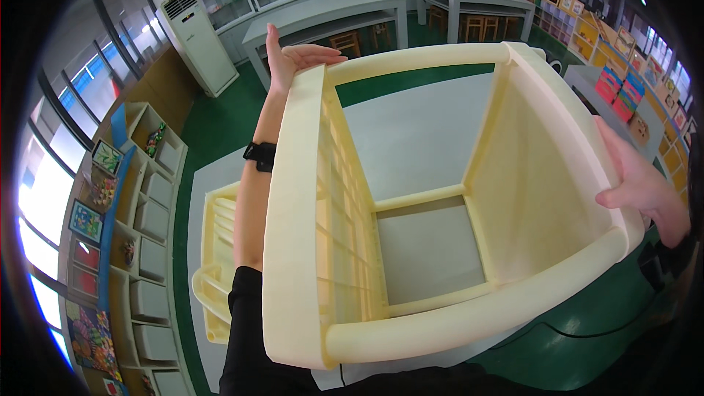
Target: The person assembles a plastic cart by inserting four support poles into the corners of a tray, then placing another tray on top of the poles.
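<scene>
You had a cream plastic frame [524,176] between both hands, its open box shape held over the pale grey table [429,136]. Its latticed side [350,231] stood to your left and its smooth, solid side [561,128] to your right, with a thick round bar [477,315] joining them nearest you. You could see the tabletop through the opening; whether the frame's lower end touched it, you could not tell.

Your left grip [292,62] was open at the far end of the latticed side, fingers straight and thumb raised. Your right grip [636,180] was closed on the outer edge of the smooth side, thumb laid along the rim, most of the fingers hidden.

Beside your left forearm, which wore a black wristband [261,155], a second cream plastic piece [214,249] lay on the table. Farther left ran a low shelf unit [150,279], on the green floor [220,128].
</scene>
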Action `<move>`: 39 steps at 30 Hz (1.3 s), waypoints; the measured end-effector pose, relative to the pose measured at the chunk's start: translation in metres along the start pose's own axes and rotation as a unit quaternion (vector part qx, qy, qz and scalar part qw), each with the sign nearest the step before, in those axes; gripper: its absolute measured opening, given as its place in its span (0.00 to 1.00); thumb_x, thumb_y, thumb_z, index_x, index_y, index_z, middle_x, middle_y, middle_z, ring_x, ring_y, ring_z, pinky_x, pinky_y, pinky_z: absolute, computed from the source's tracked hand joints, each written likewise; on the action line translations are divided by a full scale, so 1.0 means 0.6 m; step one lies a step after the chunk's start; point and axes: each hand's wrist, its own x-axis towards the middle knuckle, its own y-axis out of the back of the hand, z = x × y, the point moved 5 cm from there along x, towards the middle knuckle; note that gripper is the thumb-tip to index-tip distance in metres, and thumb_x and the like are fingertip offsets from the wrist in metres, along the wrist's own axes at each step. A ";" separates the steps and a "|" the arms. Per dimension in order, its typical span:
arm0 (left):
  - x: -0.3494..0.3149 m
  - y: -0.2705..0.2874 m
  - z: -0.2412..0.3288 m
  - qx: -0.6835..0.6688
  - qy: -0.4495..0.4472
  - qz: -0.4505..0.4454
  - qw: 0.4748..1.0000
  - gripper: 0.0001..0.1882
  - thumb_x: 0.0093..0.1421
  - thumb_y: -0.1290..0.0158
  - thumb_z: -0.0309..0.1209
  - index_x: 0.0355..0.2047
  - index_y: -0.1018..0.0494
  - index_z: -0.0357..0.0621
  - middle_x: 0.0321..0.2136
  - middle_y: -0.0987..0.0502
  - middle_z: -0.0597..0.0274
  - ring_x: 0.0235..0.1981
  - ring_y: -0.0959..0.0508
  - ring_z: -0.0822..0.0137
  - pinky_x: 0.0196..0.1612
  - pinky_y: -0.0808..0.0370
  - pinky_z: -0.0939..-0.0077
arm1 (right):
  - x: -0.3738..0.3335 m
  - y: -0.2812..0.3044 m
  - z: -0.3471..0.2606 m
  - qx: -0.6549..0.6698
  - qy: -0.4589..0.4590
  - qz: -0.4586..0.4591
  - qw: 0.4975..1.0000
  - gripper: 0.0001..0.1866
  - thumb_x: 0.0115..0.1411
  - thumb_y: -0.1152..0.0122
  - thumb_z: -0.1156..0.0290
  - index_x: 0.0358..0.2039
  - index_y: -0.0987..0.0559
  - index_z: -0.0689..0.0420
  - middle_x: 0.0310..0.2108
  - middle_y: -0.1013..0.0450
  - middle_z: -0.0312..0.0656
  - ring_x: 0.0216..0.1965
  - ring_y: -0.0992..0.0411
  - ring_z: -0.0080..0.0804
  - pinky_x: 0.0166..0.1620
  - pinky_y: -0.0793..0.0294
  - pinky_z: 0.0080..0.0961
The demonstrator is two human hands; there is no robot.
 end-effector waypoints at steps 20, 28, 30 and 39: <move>-0.014 0.029 -0.012 -0.010 -0.023 0.003 1.000 0.41 0.54 0.77 0.59 0.35 0.31 0.27 0.33 0.27 0.45 0.35 0.27 0.59 0.45 0.34 0.71 | -0.010 0.125 -0.093 -0.198 0.053 0.136 0.969 0.42 0.51 0.51 0.47 0.58 0.56 0.56 0.56 0.51 0.52 0.55 0.48 0.44 0.52 0.43 0.33; -0.020 0.002 -0.002 -0.013 -0.062 -0.006 0.998 0.42 0.54 0.77 0.59 0.31 0.30 0.27 0.32 0.27 0.44 0.36 0.27 0.57 0.45 0.33 0.71 | 0.235 0.109 -0.087 -0.274 -0.140 0.051 0.950 0.53 0.42 0.43 0.41 0.57 0.59 0.60 0.50 0.50 0.64 0.46 0.36 0.43 0.42 0.31 0.37; -0.017 0.005 -0.005 -0.026 -0.052 -0.010 0.998 0.41 0.54 0.77 0.58 0.30 0.30 0.28 0.32 0.27 0.44 0.36 0.27 0.58 0.45 0.33 0.72 | 0.275 0.086 -0.067 -0.313 -0.148 0.007 0.938 0.55 0.37 0.40 0.41 0.56 0.55 0.62 0.48 0.43 0.58 0.40 0.32 0.37 0.39 0.30 0.32; -0.014 0.005 -0.009 0.000 -0.065 -0.008 0.998 0.41 0.54 0.80 0.57 0.29 0.29 0.28 0.31 0.26 0.44 0.34 0.26 0.59 0.43 0.31 0.73 | 0.342 0.104 -0.036 -0.425 -0.140 0.026 0.894 0.28 0.37 0.42 0.63 0.38 0.34 0.63 0.32 0.32 0.44 0.30 0.30 0.30 0.29 0.30 0.24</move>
